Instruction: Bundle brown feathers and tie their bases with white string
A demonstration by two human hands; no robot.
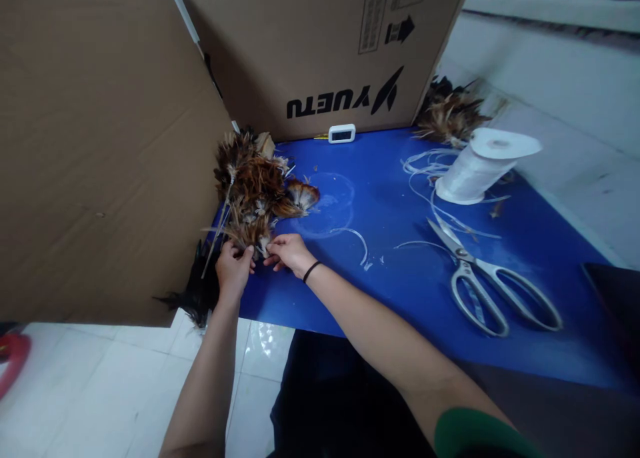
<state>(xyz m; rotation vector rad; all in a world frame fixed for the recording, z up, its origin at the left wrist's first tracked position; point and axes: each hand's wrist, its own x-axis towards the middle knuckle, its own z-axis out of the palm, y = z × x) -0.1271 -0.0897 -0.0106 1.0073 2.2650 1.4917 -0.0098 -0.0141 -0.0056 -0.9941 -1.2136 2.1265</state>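
Note:
Between my two hands is a small bunch of brown feathers with a pale fluffy base. My left hand is closed on its left side, thumb and fingers pinching it. My right hand, with a dark band at the wrist, pinches the pale base from the right. Just beyond lies a pile of reddish-brown feathers, with a separate fan-shaped tuft at its right. Black feathers hang by the table edge, left of my left hand.
Large scissors lie partly open on the blue table at the right. Behind them stand a white spool with loose clear cord and more feathers. Cardboard walls the left and back; a small white timer sits at the rear.

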